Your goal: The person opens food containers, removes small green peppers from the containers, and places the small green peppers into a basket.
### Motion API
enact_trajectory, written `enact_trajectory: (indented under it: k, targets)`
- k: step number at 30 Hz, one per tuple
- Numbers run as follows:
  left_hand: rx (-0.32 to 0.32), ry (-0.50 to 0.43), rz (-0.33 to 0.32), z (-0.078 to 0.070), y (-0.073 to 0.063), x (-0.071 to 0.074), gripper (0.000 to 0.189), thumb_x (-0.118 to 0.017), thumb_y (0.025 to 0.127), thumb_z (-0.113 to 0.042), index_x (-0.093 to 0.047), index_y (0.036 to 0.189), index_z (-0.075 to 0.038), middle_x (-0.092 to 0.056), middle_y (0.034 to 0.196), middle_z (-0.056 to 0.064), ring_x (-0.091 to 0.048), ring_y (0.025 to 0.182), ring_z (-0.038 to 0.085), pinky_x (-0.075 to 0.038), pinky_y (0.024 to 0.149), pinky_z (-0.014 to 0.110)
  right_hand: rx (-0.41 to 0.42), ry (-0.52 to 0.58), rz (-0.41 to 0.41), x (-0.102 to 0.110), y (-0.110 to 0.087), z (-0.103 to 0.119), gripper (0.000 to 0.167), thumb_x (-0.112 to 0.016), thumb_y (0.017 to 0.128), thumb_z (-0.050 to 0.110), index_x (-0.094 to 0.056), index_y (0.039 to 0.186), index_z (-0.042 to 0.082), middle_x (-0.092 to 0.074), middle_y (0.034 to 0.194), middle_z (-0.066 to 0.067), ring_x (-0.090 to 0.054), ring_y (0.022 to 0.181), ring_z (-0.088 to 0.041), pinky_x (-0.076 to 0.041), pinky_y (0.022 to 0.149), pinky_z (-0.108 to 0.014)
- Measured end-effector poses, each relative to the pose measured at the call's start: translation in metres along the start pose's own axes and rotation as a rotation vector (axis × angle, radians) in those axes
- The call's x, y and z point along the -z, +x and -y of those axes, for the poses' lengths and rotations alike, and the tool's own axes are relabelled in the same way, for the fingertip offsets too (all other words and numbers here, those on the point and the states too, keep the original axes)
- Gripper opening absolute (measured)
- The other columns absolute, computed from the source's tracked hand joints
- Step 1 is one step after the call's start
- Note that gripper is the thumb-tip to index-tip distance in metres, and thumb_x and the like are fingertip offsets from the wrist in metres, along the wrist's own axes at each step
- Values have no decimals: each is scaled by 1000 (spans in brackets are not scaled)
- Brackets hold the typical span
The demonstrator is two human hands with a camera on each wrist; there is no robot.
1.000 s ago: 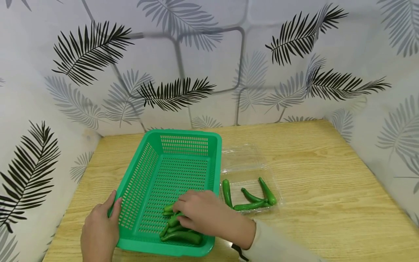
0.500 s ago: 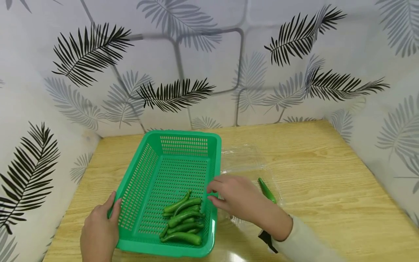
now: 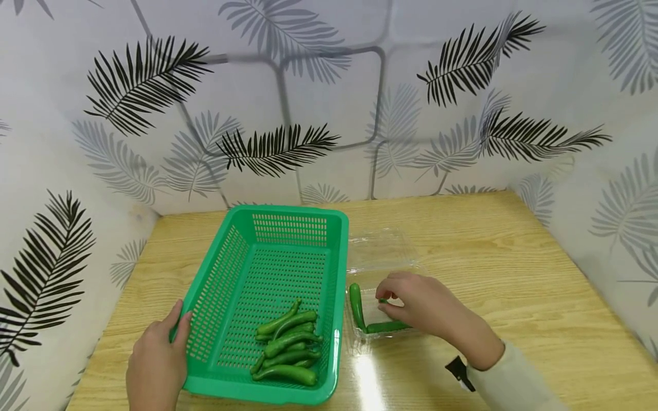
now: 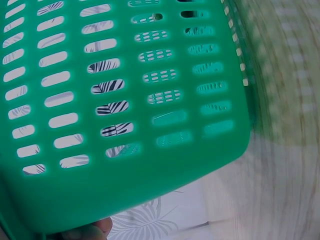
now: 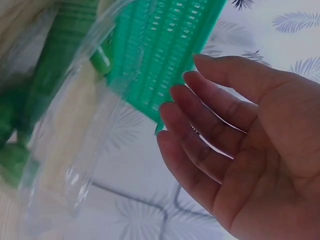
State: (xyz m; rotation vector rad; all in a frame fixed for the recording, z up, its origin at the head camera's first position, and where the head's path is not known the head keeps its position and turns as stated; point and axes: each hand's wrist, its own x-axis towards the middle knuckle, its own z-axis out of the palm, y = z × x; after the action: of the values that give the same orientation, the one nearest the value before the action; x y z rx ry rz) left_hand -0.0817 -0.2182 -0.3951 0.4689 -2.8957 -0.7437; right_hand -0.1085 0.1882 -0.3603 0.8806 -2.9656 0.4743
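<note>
My left hand (image 3: 156, 358) grips the left rim of a green perforated plastic basket (image 3: 257, 390). Several green chili peppers (image 3: 288, 373) lie piled in the basket's near right corner. To the basket's right, a clear plastic clamshell box (image 3: 379, 248) lies with its lid folded back. My right hand (image 3: 429, 302) is over this box, thumb and fingertips right at the tip of one pepper. In the right wrist view the fingers of that hand (image 5: 235, 135) are spread and bent, with nothing between them. One pepper (image 3: 356, 305) leans along the box's left side; another (image 3: 386, 327) lies along its near edge.
The basket and box stand on a wood-grain table (image 3: 493, 251). A pale wall covering (image 3: 329, 103) with a feather-leaf print encloses the back and both sides. A black strap (image 3: 460, 372) hangs at the right wrist.
My right hand has come out of the basket and moved right to the box, uncovering the pepper pile. My left hand stays on the basket rim.
</note>
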Motion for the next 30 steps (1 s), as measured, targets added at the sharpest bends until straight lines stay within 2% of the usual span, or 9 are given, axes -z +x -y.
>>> enact_trajectory:
  k: [9, 18, 26, 30]
  targets:
    - [-6, 0, 2, -1, 0, 3, 54, -38, 97, -50, -46, 138, -17, -59, 86, 15, -42, 52, 22, -34, 40, 33, -88, 140, 189, -6, -5, -15, 13, -74, 79, 16, -71, 91, 20, -66, 94, 5, -61, 88, -15, -50, 71, -32]
    - [5, 4, 30, -1, -1, 3, 56, -37, 96, -53, -44, 139, -18, -57, 84, 14, -41, 52, 22, -34, 40, 33, -41, 227, 325, -23, -1, -29, 11, -75, 78, 9, -71, 84, 17, -65, 86, 8, -59, 80, -8, -49, 70, -31]
    - [-14, 3, 12, -1, 0, 4, 55, -38, 96, -51, -46, 139, -17, -60, 89, 17, -45, 55, 23, -35, 41, 33, -37, 361, 393, -29, 4, -37, 10, -71, 80, 5, -70, 88, 11, -64, 82, 7, -58, 75, -5, -48, 69, -26]
    - [-4, 4, 20, 0, 0, 4, 56, -37, 96, -53, -45, 139, -18, -60, 90, 17, -45, 56, 23, -35, 41, 33, -32, 353, 382, -32, 4, -39, 9, -70, 81, 6, -70, 86, 13, -62, 77, 10, -55, 69, -3, -47, 64, -24]
